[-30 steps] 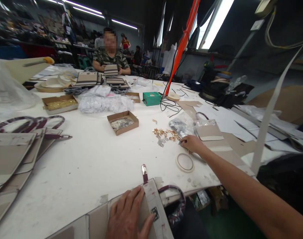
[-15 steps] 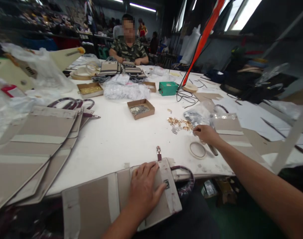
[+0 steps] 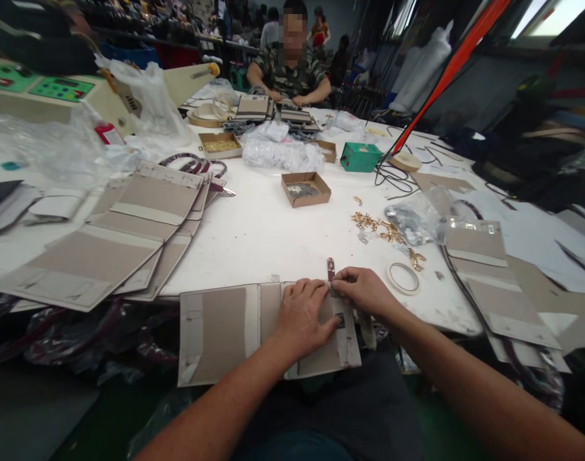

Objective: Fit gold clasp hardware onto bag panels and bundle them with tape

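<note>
My left hand (image 3: 304, 317) lies flat on a beige bag panel (image 3: 220, 333) at the table's front edge, fingers outstretched. My right hand (image 3: 364, 291) is pinched at the panel's upper right edge, beside my left fingertips; the small piece between its fingers is mostly hidden. Below that hand sticks out a flat, brownish-grey tool handle (image 3: 366, 328), its other end out of sight. A dark strap tab with a metal clasp (image 3: 330, 266) projects from the panel's top edge. A small dark metal plate (image 3: 340, 319) sits on the panel near my left thumb.
Gold fittings (image 3: 391, 232), a tape roll (image 3: 403, 278) and a plastic bag (image 3: 417, 214) lie to the right. Stacked bag panels (image 3: 143, 211) are at left, another panel (image 3: 503, 282) at right. A cardboard box (image 3: 305, 190) and green box (image 3: 361, 157) stand beyond. A co-worker (image 3: 289, 70) sits opposite.
My right hand has moved left from the small metal fittings to the panel's upper edge. My left hand stays on the panel. The camera view has shifted left and downward.
</note>
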Demonstrator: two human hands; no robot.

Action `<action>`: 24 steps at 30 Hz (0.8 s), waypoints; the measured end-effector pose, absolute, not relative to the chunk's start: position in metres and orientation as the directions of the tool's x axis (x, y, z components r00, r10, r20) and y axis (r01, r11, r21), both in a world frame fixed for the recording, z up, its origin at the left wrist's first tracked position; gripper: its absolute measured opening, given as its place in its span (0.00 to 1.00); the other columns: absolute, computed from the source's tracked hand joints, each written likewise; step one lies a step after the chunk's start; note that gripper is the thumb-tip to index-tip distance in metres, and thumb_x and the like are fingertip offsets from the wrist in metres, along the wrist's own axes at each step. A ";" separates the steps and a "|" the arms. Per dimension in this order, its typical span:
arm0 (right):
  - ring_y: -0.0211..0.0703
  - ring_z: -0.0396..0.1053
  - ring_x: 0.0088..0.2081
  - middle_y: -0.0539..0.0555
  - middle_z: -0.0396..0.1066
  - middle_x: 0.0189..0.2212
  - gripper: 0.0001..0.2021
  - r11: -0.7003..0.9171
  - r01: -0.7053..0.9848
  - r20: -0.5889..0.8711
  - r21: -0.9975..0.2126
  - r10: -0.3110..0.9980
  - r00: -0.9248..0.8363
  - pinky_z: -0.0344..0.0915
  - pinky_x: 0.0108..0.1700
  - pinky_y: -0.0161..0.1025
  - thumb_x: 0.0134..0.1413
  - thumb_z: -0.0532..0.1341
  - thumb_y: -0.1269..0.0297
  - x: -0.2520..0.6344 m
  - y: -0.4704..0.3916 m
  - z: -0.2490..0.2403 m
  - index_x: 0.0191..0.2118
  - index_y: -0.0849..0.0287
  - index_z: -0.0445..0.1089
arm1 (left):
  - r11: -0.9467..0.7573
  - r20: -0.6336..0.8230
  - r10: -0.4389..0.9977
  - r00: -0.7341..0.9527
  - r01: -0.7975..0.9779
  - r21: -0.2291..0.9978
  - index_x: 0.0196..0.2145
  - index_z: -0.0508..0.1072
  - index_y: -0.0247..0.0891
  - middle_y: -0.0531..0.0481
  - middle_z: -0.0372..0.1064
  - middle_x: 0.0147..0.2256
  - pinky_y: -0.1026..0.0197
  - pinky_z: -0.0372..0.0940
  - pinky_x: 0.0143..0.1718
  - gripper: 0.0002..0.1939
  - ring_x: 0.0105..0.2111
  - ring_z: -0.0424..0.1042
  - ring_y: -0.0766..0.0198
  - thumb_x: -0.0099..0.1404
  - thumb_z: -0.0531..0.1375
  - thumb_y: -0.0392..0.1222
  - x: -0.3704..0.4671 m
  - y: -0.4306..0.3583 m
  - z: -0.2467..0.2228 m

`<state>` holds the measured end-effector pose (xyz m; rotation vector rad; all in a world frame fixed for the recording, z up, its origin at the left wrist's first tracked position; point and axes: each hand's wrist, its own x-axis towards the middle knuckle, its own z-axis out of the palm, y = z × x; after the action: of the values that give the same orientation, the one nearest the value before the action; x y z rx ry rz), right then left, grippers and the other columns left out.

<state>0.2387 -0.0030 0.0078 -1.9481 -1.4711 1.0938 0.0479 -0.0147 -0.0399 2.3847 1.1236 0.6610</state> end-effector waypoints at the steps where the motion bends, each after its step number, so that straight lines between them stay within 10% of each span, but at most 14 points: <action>1: 0.38 0.68 0.24 0.49 0.75 0.25 0.10 -0.295 0.599 -0.283 -0.745 0.952 0.117 0.61 0.28 0.34 0.52 0.64 0.57 0.238 -0.003 0.005 0.34 0.58 0.77 | -0.585 0.242 0.793 0.559 0.590 0.557 0.59 0.68 0.43 0.46 0.70 0.59 0.43 0.59 0.58 0.31 0.58 0.65 0.47 0.63 0.69 0.53 0.048 -0.015 -0.040; 8: 0.40 0.69 0.27 0.50 0.75 0.24 0.10 -0.266 0.732 -0.252 -0.627 0.959 0.133 0.60 0.31 0.35 0.51 0.64 0.57 0.252 -0.010 0.008 0.28 0.58 0.77 | -0.580 0.286 0.806 0.519 0.593 0.559 0.54 0.72 0.42 0.46 0.73 0.56 0.44 0.60 0.55 0.21 0.55 0.66 0.49 0.65 0.68 0.48 0.050 -0.013 -0.040; 16: 0.36 0.61 0.18 0.45 0.65 0.15 0.15 -0.418 0.380 -0.363 -0.825 0.908 0.210 0.56 0.24 0.33 0.53 0.65 0.50 0.246 -0.019 -0.002 0.31 0.59 0.74 | -0.545 0.341 0.838 0.426 0.628 0.555 0.41 0.76 0.42 0.47 0.75 0.42 0.47 0.61 0.47 0.13 0.47 0.68 0.51 0.67 0.67 0.52 0.064 -0.005 -0.049; 24: 0.37 0.63 0.20 0.48 0.68 0.16 0.14 -0.407 0.569 -0.319 -0.714 0.913 0.252 0.56 0.23 0.34 0.54 0.63 0.52 0.248 -0.020 0.001 0.31 0.59 0.75 | -0.541 0.345 0.841 0.418 0.625 0.562 0.40 0.76 0.42 0.48 0.75 0.42 0.49 0.61 0.47 0.07 0.47 0.68 0.52 0.70 0.65 0.47 0.065 -0.005 -0.050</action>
<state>0.2479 -0.0205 0.0011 -2.0716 -1.3456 1.0003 0.0648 -0.0047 -0.0495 2.3308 1.2604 0.8627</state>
